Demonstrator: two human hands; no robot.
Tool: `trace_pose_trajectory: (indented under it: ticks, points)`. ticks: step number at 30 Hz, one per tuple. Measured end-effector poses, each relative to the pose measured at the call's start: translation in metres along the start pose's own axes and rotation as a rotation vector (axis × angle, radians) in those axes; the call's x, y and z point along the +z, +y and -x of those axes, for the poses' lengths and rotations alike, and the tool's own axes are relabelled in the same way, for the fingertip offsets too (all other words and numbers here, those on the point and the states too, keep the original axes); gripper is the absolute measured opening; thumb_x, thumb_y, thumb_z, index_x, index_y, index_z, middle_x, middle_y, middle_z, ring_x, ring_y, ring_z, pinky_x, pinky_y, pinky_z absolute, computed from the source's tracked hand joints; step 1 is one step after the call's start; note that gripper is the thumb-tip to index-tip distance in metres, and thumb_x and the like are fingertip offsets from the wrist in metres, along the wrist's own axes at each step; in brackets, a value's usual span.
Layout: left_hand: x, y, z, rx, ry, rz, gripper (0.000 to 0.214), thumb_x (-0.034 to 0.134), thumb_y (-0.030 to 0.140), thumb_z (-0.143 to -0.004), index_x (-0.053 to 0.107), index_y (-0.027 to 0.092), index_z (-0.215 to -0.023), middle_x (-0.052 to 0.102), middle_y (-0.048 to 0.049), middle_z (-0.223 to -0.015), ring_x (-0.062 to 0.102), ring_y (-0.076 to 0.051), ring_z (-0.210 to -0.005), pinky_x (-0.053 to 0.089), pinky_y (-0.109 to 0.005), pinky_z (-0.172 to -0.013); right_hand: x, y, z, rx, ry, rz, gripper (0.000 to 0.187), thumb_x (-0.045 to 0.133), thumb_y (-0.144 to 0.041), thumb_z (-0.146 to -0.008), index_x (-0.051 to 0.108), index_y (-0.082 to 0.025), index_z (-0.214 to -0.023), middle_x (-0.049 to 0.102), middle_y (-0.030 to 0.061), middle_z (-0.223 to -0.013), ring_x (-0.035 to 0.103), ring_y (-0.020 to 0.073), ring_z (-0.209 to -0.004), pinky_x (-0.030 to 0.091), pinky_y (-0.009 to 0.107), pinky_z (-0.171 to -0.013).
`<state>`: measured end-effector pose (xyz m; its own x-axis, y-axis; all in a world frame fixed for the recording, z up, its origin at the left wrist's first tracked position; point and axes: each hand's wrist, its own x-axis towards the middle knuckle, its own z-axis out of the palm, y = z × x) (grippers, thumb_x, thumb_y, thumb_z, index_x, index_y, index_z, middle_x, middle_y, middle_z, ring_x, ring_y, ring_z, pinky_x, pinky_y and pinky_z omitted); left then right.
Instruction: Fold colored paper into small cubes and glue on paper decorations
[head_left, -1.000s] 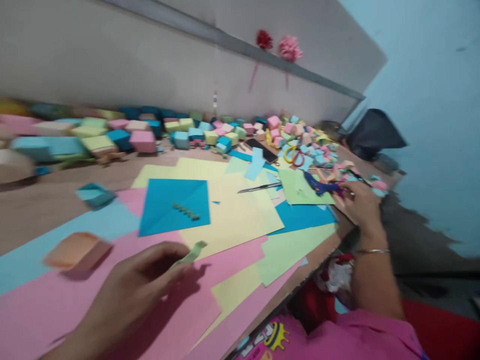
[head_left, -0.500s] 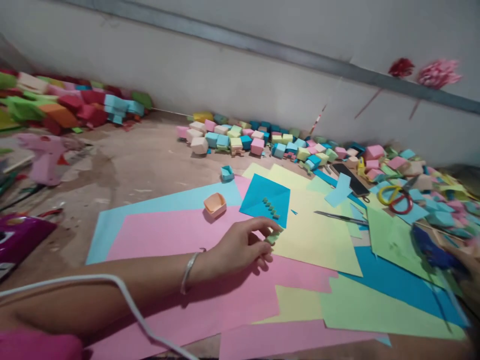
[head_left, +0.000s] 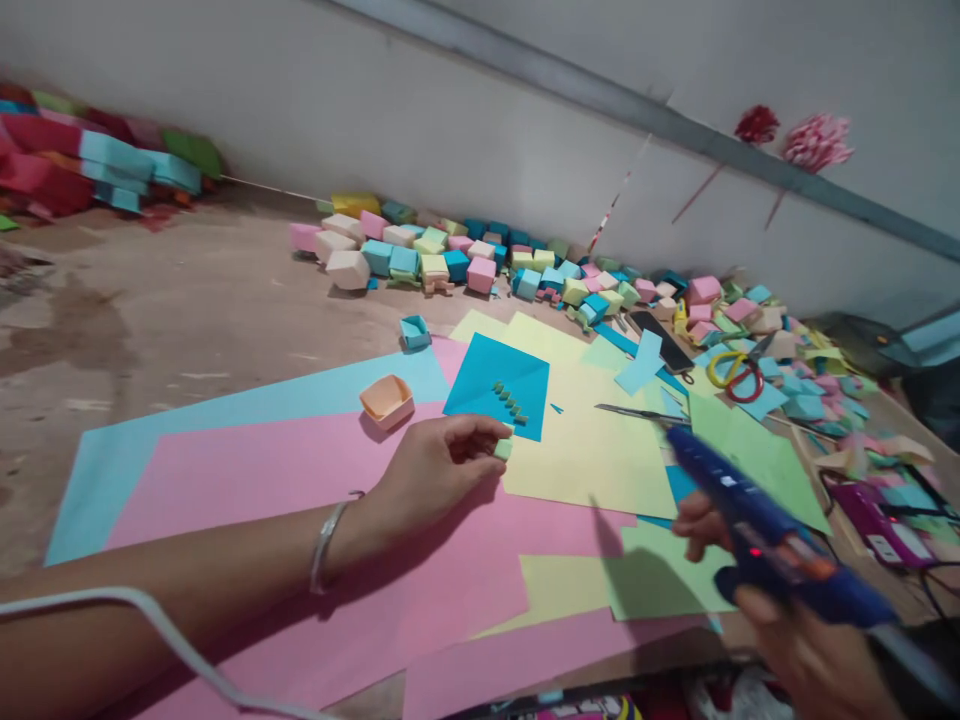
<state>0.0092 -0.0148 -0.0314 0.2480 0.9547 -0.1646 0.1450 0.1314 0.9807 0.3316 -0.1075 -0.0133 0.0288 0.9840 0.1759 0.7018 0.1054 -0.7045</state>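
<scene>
Between the fingertips of my left hand (head_left: 439,465) is a small light-green folded paper piece (head_left: 503,450). Just beyond the fingers lies a blue paper square (head_left: 476,365) with a row of small green folded paper bits (head_left: 510,402) on it. My right hand (head_left: 795,640) grips a blue glue gun (head_left: 765,520), its nozzle pointing left over the papers; a red light shows on its side. Two small open paper boxes, one peach (head_left: 387,402) and one blue (head_left: 414,332), stand beyond my left hand. A craft knife (head_left: 645,413) rests on the yellow paper (head_left: 592,450).
Pink sheets (head_left: 300,480) and light-blue paper (head_left: 97,470) cover the near table. Folded paper cubes (head_left: 480,274) line the wall. To the right lie a phone (head_left: 664,343), scissors (head_left: 739,375) and a purple device (head_left: 877,525). A white cable (head_left: 157,615) crosses my left forearm.
My right hand has brought the glue gun in from the right edge, toward my left hand. My left hand still pinches the green piece. The view has shifted to the right.
</scene>
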Motion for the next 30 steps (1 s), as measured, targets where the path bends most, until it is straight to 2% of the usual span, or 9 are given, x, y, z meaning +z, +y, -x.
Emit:
trace_pose_trajectory:
  ticks: [2,4,8,11,19,24,30]
  points:
    - [-0.001,-0.002,0.000,0.056,0.026,-0.059,0.023,0.062,0.019,-0.074,0.068,0.015,-0.096,0.066,-0.0018,-0.070,0.062,-0.013,-0.061,0.050,-0.026,-0.056,0.026,-0.029,0.006,0.019,-0.105,-0.087,0.041,0.057,-0.050,-0.083,0.054,-0.035,-0.122,0.068,0.0082,-0.102,0.066,0.0271,-0.081,0.053,0.034,-0.053]
    - [-0.001,-0.004,0.000,0.134,0.055,-0.139,0.022,0.062,0.018,-0.073,0.069,0.015,-0.093,0.067,-0.0022,-0.073,0.061,-0.013,-0.064,0.050,-0.026,-0.058,0.039,-0.046,0.010,0.020,-0.177,-0.198,0.041,0.058,-0.054,-0.082,0.056,-0.031,-0.117,0.066,0.0085,-0.101,0.065,0.0261,-0.083,0.054,0.034,-0.062]
    - [0.001,-0.006,0.001,0.257,0.106,-0.293,0.022,0.060,0.012,-0.071,0.072,0.017,-0.089,0.068,-0.0023,-0.078,0.060,-0.014,-0.070,0.048,-0.027,-0.063,0.047,-0.057,0.006,0.011,-0.307,-0.244,0.028,0.059,-0.051,-0.081,0.060,-0.025,-0.092,0.064,0.0068,-0.094,0.062,0.0236,-0.080,0.052,0.032,-0.066]
    - [0.004,-0.005,0.002,0.299,0.123,-0.354,0.024,0.058,0.009,-0.071,0.072,0.018,-0.089,0.070,-0.0026,-0.081,0.060,-0.014,-0.074,0.048,-0.028,-0.067,0.053,-0.061,0.000,0.014,-0.387,-0.213,0.015,0.060,-0.039,-0.080,0.060,-0.026,-0.088,0.063,0.0047,-0.089,0.060,0.0206,-0.071,0.050,0.031,-0.063]
    - [0.007,-0.006,0.005,0.384,0.117,-0.418,0.024,0.057,0.007,-0.072,0.071,0.019,-0.088,0.068,-0.0010,-0.078,0.058,-0.014,-0.073,0.046,-0.027,-0.068,0.062,-0.068,-0.005,-0.087,-0.416,-0.253,0.015,0.055,-0.030,-0.081,0.057,-0.025,-0.095,0.061,0.0030,-0.087,0.059,0.0169,-0.074,0.047,0.025,-0.061]
    - [0.006,-0.005,0.005,0.408,0.107,-0.452,0.023,0.058,0.005,-0.072,0.070,0.019,-0.085,0.066,0.0004,-0.076,0.057,-0.012,-0.070,0.044,-0.026,-0.066,0.062,-0.067,-0.006,-0.105,-0.447,-0.214,0.009,0.053,-0.025,-0.080,0.054,-0.024,-0.088,0.061,0.0041,-0.088,0.060,0.0190,-0.079,0.049,0.027,-0.066]
    - [0.006,-0.004,0.006,0.411,0.099,-0.471,0.021,0.059,0.004,-0.071,0.069,0.018,-0.083,0.066,0.0001,-0.076,0.057,-0.012,-0.070,0.044,-0.025,-0.066,0.062,-0.060,-0.006,-0.168,-0.479,-0.161,0.013,0.052,-0.023,-0.078,0.052,-0.023,-0.091,0.062,0.0057,-0.092,0.061,0.0212,-0.087,0.049,0.027,-0.069]
